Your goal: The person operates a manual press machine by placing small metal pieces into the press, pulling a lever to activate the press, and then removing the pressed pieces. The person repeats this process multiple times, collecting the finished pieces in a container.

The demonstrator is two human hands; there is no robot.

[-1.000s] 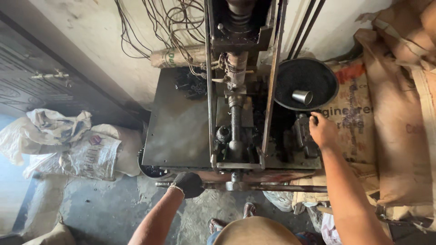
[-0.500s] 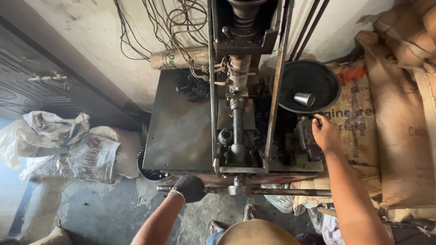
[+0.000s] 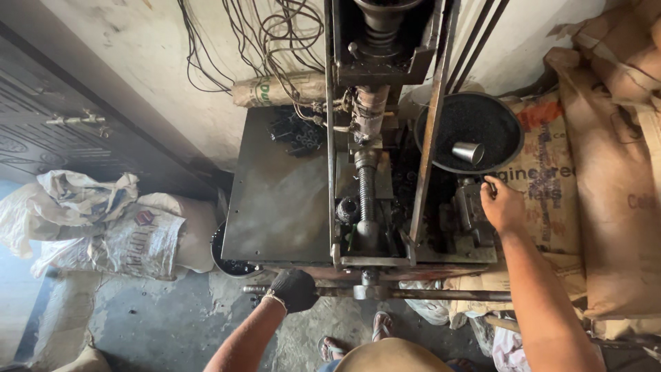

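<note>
Black-gloved left hand (image 3: 295, 289) clamped round the horizontal steel bar (image 3: 427, 295) at the front of the press machine (image 3: 368, 172); same grip as a second ago, bar looks unmoved. Bare right hand (image 3: 502, 205) has slid slightly outward and now rests with fingers curled on the small metal block (image 3: 471, 210) at the machine's right side; can't tell if it's actually gripping or only touching. So the work seems mid-cycle: one hand on the lever, the other tending the block. Just beyond the right hand sits a round black pan (image 3: 475, 124) of dark granules with a small metal cup (image 3: 469, 151) in it. Between the hands, a vertical screw spindle (image 3: 367, 200). Beyond the left hand, a flat grey steel plate (image 3: 282, 200), greasy, a pile of small black parts at its far edge. Tangled wires (image 3: 261, 41) on a stained wall. Crumpled sacks (image 3: 103, 220) left of the left hand, stacked brown sacks (image 3: 606, 172) right of the right hand. Rough concrete floor (image 3: 165, 317), sandalled feet below
</note>
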